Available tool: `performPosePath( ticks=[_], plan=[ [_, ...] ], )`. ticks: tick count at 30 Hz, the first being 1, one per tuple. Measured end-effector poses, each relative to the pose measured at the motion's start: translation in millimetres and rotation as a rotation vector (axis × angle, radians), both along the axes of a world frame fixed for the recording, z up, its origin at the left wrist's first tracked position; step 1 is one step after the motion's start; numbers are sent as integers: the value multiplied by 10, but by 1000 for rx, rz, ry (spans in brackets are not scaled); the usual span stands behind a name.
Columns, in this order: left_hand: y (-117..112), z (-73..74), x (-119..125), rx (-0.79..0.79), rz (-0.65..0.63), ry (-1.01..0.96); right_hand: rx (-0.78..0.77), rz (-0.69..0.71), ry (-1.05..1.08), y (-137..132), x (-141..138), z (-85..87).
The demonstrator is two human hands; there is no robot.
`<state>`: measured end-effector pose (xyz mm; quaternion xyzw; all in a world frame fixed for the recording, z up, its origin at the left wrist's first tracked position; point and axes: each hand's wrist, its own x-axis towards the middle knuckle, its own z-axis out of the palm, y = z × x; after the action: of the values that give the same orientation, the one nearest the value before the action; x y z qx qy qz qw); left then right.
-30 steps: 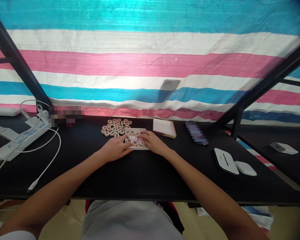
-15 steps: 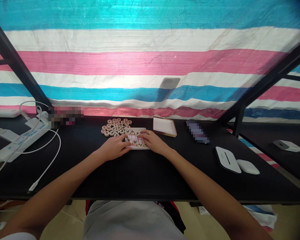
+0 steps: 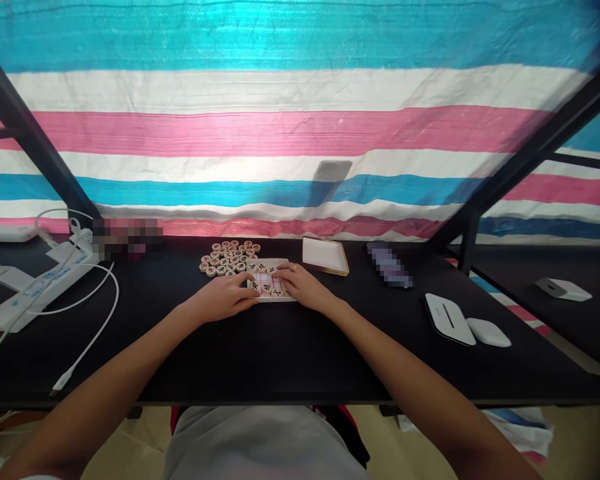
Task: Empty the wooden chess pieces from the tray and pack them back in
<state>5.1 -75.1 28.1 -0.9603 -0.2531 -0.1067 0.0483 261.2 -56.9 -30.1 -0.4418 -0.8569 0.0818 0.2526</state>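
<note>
A shallow white box lies on the black desk in front of me. Round wooden xiangqi pieces with black characters stand in rows along its far and front sides; pinkish lines show on the box's floor between them. At the left end, my left hand is closed on the box, with thumb and fingertips near the leftmost piece. My right hand, wearing a ring, curls its fingers over the right end onto pieces there; that end is partly hidden. Beyond the left hand lies a cluster of loose pieces, red and black.
The box lid lies upturned behind my right hand. Farther right are a blurred phone-like object, a white flat device and a white rounded case. A power strip and white cables occupy the left side.
The view has shifted slightly. My right fingers reach a little farther left over the box and cover more of its right end. My left hand stays at the left end.
</note>
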Motion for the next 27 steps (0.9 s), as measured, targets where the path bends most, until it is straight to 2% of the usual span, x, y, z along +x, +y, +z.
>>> performPosePath(
  ticks=[22, 27],
  plan=[
    [-10, 14, -15, -47, 26, 34, 11, 13, 11, -19, -4, 49],
    [6, 83, -50, -39, 54, 22, -4, 4, 2, -13, -6, 47]
  ],
)
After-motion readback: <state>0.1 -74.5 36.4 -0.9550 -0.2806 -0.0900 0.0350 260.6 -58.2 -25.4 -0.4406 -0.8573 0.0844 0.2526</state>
